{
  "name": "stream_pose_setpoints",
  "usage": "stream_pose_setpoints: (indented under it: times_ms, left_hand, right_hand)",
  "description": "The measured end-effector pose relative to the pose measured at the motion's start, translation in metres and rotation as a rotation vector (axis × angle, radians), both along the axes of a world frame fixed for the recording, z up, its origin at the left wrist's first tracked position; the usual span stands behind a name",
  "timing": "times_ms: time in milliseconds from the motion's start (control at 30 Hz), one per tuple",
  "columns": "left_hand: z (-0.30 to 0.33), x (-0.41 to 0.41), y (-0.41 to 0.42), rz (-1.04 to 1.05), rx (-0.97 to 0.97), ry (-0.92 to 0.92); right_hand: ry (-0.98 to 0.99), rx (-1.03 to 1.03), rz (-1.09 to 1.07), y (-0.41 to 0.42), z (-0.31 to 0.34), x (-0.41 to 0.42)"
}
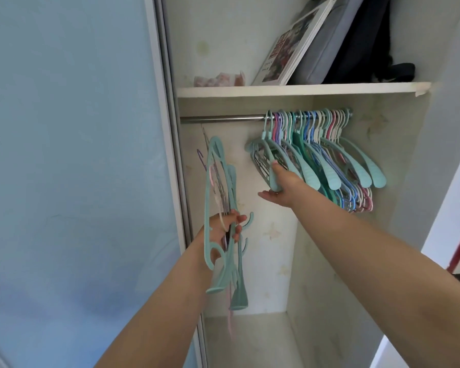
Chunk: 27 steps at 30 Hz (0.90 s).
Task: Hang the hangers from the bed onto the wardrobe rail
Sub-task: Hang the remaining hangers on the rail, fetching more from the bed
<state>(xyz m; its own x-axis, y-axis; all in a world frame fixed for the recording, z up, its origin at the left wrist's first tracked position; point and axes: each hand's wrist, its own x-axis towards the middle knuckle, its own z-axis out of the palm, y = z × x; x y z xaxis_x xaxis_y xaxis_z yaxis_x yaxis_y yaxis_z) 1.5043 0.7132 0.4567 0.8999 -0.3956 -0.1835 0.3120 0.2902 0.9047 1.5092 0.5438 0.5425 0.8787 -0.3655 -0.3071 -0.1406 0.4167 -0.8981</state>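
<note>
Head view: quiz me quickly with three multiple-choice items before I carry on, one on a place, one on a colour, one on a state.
1. Where on the rail do the hung hangers sit?
A. bunched at its right end
B. spread along its whole length
C. bunched at its left end

2. What colour is the hanger that the right hand touches?
A. red
B. teal
C. black

3. What is the left hand doing?
A. hanging idle and open
B. pressing flat on the sliding door
C. gripping a bunch of hangers

Answers:
1 A, since the left stretch of the rail is bare metal.
2 B, the leftmost hung hanger is teal.
3 C, its fingers curl round several hangers held off the rail, below it.
</note>
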Motion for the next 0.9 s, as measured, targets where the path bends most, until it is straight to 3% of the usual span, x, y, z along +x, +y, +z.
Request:
stream_pose_setpoints:
  times_ms: [100,200,367,533,733,900]
  left_hand:
    - [-0.002,-0.002,-0.004,-0.058,-0.036,0.012]
    - [-0.006,-0.003,-0.010,-0.080,-0.117,0.056]
    - [-0.012,-0.006,-0.021,-0.038,-0.150,0.036]
    - [-0.022,-0.009,-0.026,0.003,-0.105,0.039]
    - [-0.029,-0.011,-0.032,0.008,-0.066,0.098]
    - [-0.035,-0.015,-0.035,0.056,0.055,0.003]
  right_hand:
    - [0.126,-0.054,0.157,0.018,-0.032,-0.027]
    - [0.268,-0.312,0.342,0.040,-0.071,-0.065]
    - [0.218,-0.582,0.610,0.065,-0.099,-0.115]
    - [0.175,-0.811,0.576,0.067,-0.102,-0.132]
    - [0.182,-0.625,0.412,0.073,-0.109,-0.145]
    - [0.211,-0.640,0.252,0.077,-0.114,-0.150]
